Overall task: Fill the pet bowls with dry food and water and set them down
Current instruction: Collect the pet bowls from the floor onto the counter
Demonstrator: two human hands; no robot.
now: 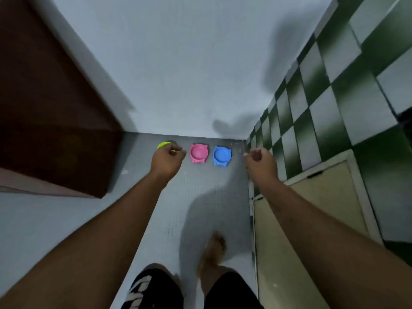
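While the person stands over them, three bowls sit in a row on the floor [200,197] by the wall: a green bowl [163,144], a pink bowl [199,153] and a blue bowl [221,155], all looking empty and cat-shaped where visible. The left hand [167,160] hangs in front of the green one, fingers curled shut; whether it grips the rim I cannot tell. The right hand [259,160] is loosely fisted, holding nothing. Collecting the bowls seems the step in hand; next comes bending down to lift them.
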